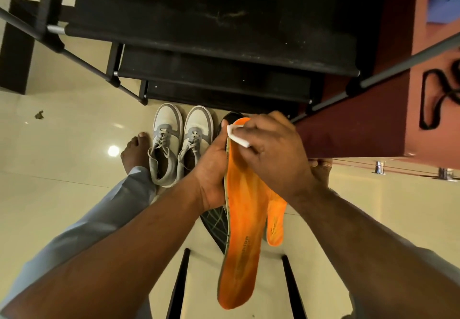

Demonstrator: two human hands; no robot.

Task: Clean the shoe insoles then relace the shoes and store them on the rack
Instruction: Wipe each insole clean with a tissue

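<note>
A glossy cream tiled floor (74, 144) fills the room, catching a bright ceiling-light glare at 9 o'clock and a small brown scrap of debris (39, 115) further out at 10 o'clock. At 12 o'clock stands a black fabric-shelved shoe rack with metal tubes (211, 32), its tiers stepping down toward the floor. At 3 o'clock sits a reddish-brown wooden cabinet (373, 119) with a black shoelace (433, 99) lying coiled on top.

At centre, the left hand (211, 166) grips the long orange foam insole (242, 231) by its edge, toe end up, heel hanging toward 6 o'clock. The right hand (276, 151) pinches a white folded wipe (237, 137) against the insole's toe end. A second orange insole (275, 221) shows just behind, at 5 o'clock. A black mesh shoe (216, 226) lies beneath the insoles. A pair of grey-and-white laced sneakers (181, 142) stands on the floor at 10 o'clock, beside a bare foot (135, 151).
</note>
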